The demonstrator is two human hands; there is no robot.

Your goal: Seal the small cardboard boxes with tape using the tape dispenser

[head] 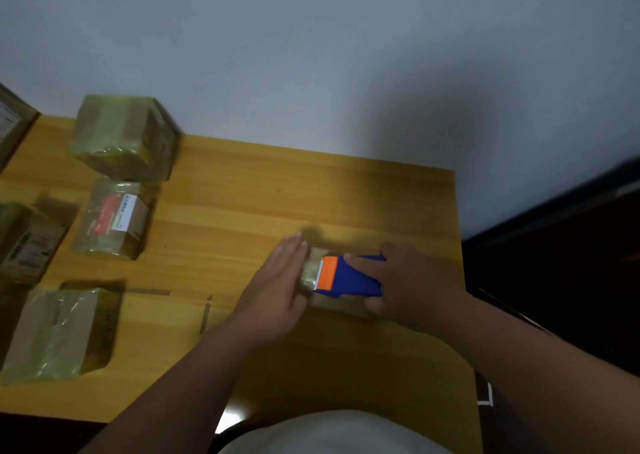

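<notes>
A small cardboard box (341,305) lies on the wooden table (242,194), mostly hidden under my hands. My right hand (412,280) grips a blue tape dispenser (353,277) with an orange blade guard, held on top of the box. Clear tape shows at the dispenser's left end. My left hand (280,280) lies flat with straight fingers against the box's left end, touching the taped part.
Several taped cardboard boxes stand on the left of the table: a large one (126,138) at the back, a labelled one (112,220) below it, another (59,332) near the front. The table's right edge (460,246) runs close beside my right hand.
</notes>
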